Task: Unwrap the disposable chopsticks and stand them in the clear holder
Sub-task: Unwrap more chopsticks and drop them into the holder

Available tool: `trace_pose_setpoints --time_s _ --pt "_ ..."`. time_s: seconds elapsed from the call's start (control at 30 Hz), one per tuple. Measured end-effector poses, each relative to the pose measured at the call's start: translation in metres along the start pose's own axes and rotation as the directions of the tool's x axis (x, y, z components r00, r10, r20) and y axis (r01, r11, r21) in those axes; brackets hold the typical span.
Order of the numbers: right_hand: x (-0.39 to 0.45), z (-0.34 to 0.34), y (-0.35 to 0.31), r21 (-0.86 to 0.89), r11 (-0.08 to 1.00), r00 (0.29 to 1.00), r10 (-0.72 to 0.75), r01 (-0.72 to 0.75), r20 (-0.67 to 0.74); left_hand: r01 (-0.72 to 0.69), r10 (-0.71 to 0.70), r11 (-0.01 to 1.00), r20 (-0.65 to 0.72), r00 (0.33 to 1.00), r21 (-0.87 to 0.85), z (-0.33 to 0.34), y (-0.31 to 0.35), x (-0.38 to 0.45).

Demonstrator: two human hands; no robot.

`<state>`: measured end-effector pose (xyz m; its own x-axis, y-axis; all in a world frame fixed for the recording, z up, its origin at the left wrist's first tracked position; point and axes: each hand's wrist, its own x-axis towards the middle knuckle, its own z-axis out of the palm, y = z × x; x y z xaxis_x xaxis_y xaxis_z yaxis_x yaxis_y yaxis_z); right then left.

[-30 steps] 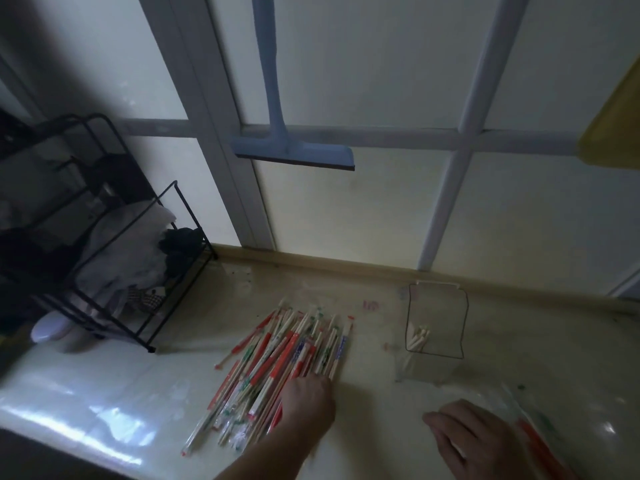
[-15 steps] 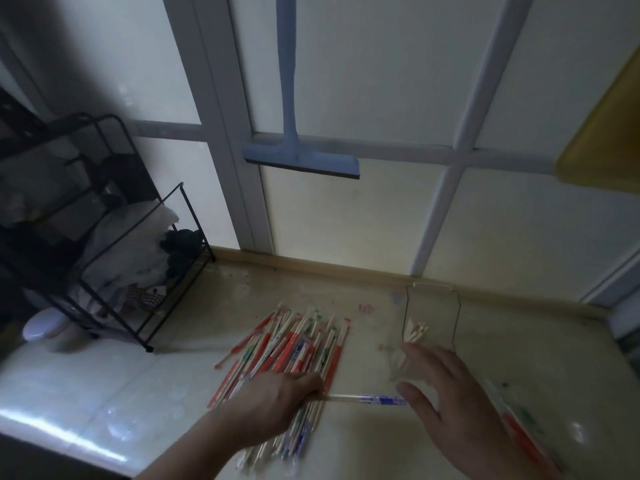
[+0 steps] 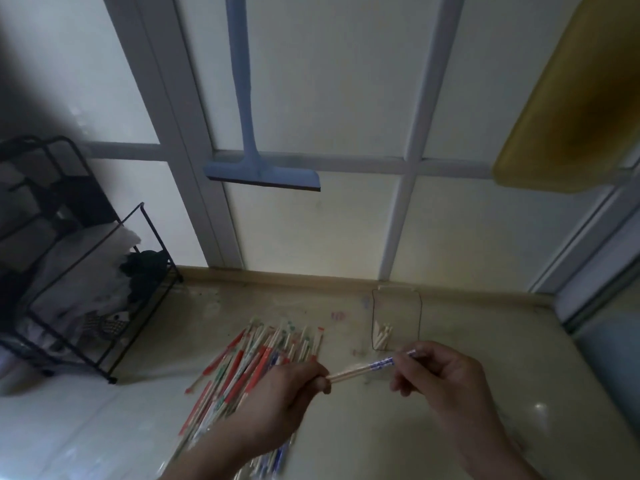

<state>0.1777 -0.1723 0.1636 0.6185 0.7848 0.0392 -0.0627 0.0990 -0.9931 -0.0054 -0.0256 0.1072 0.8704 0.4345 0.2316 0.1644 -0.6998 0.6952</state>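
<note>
Hands held one wrapped chopstick pair (image 3: 370,367) between them above the table (image 3: 485,393): the left hand (image 3: 287,393) pinched its bare wooden end, the right hand (image 3: 440,372) gripped the blue-printed wrapper end. The wrapped pile (image 3: 249,368) lay at the left hand's 10 o'clock. The clear holder (image 3: 396,318), some sticks inside, stood at the right hand's 11 o'clock.

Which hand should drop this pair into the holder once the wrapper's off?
Left, probably. The left hand pinches the bare wood of the chopsticks; the right hand grips only the wrapper end, near the clear holder.
</note>
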Motion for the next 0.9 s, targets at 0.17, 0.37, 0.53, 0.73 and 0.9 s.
trace_pose_setpoints --time_s 0.17,0.37,0.53,0.73,0.9 --pt "-0.001 -0.008 0.001 -0.034 0.999 0.999 0.018 -0.019 -0.028 0.017 -0.017 1.000 -0.016 1.000 0.005 0.011 0.007 0.007" --pt "0.007 -0.018 0.001 -0.050 0.999 1.000 0.007 -0.008 -0.027 0.024 -0.025 0.999 -0.033 0.999 -0.027 0.015 0.015 0.016" --pt "0.011 -0.039 0.009 0.346 0.934 0.968 0.160 -0.084 -0.196 0.209 -0.126 0.978 -0.732 0.670 0.023 -0.009 0.035 0.040" --pt "-0.016 -0.031 0.028 0.290 0.869 0.911 0.413 -0.401 0.022 -0.142 -0.705 0.230 -0.266 0.658 -0.963 -0.012 0.071 0.075" --pt "-0.036 -0.028 0.038 0.040 0.867 0.858 0.483 -0.497 0.175 -0.258 -0.762 0.189 -0.308 0.570 -0.947 -0.001 0.086 0.085"
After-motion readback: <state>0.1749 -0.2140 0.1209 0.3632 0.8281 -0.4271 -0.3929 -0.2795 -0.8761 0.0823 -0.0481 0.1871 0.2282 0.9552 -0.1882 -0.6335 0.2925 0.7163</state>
